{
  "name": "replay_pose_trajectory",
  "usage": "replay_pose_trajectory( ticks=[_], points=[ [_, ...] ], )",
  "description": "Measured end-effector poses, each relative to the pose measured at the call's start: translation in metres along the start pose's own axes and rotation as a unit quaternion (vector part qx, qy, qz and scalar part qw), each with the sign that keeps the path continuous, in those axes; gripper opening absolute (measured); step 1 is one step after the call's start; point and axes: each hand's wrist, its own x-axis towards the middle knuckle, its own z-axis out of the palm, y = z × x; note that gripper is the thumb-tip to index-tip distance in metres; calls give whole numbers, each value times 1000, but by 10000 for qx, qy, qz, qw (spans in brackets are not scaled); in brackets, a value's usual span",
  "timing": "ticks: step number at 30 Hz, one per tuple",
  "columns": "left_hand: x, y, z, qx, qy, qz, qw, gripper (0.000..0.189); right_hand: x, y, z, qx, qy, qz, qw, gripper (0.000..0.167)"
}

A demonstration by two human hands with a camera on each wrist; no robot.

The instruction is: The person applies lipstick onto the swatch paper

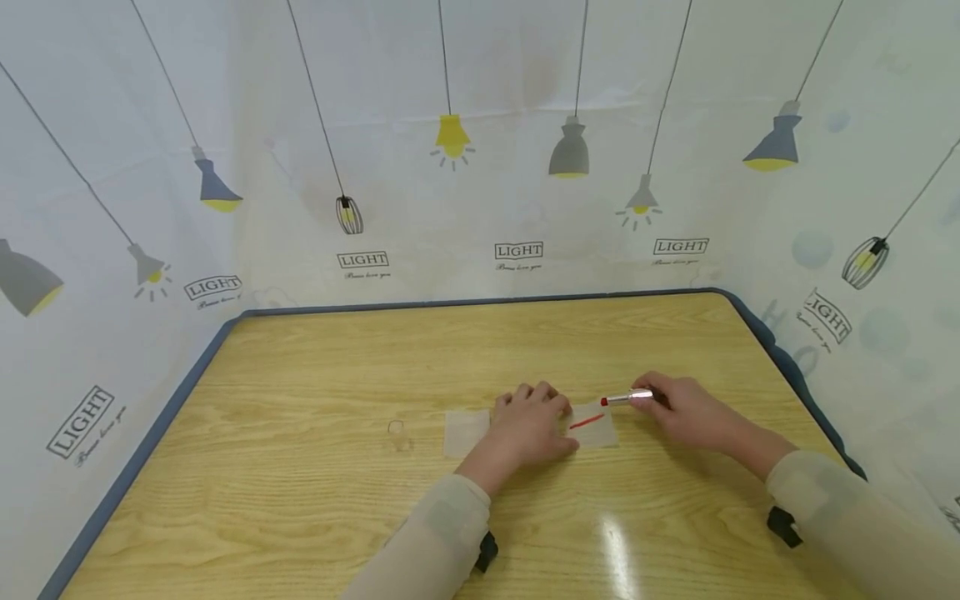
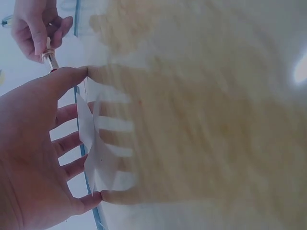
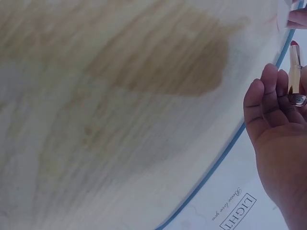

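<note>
My right hand [image 1: 690,412] grips a lipstick [image 1: 622,397] by its shiny case, above the table at the right of the paper. Its red tip points left; in the right wrist view the lipstick [image 3: 294,72] sits among the bent fingers. My left hand [image 1: 528,425] rests with spread fingers on thin whitish paper [image 1: 596,435]. A slanted red streak [image 1: 587,422] marks the part right of the hand. More pale paper [image 1: 466,435] shows at the hand's left; whether it is one strip is hidden. In the left wrist view the paper [image 2: 98,153] looks creased under the arched fingers.
Both hands work over a wood-grain table [image 1: 315,467] with a blue-grey edge [image 1: 480,304]. A small ring-shaped mark [image 1: 395,427] lies left of the paper. White sheeting printed with lamps [image 1: 517,200] surrounds the table at the back and sides.
</note>
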Motion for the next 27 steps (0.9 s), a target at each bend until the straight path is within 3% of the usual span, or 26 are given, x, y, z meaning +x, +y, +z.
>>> replay_pose_trajectory(
  ticks=[7,15,27],
  points=[
    [-1,0,0,73,73,20,9999,55,1,-7,-5,249,-107,-5,9996,20],
    [4,-3,-7,-51,-66,-36,10000,64,6,-9,-2,291,-94,-63,9995,18],
    [-7,-31,-23,-32,31,286,9996,64,19,-31,0,436,-132,-270,9986,20]
  ],
)
